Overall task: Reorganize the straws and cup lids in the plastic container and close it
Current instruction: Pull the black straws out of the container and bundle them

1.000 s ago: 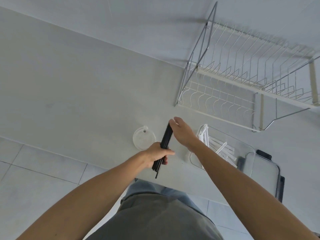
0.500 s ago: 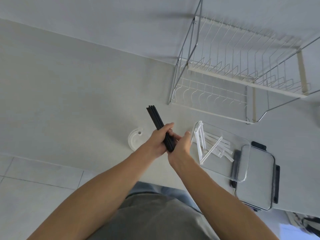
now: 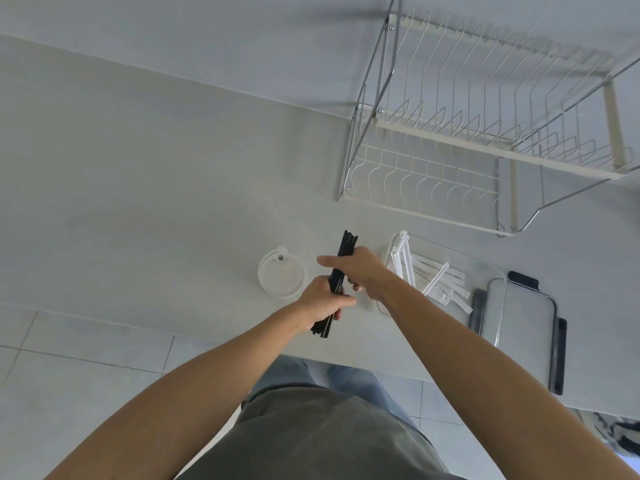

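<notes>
A bundle of black straws is gripped by both hands above the counter. The left hand is clenched around its lower half, with the straw ends poking out below the fist; the right hand is curled over the upper half, forefinger stretched out, so the tips stick up beyond it. It looks as if the person is squaring the bundle up before stowing it.

Just right of the right hand sits the clear plastic container, open, with white wrapped straws lying loosely inside, some crossed over one another. Further right again, the container's lid lies flat on the counter, touching or nearly touching the container's end. Left of the left hand, a round white cup lid rests on the counter, outside the container.

Judging by this, the task is around its middle: the black straws and the cup lid are yet to go in, the white straws appear untidy, and closing remains. A wire dish rack stands beyond.
</notes>
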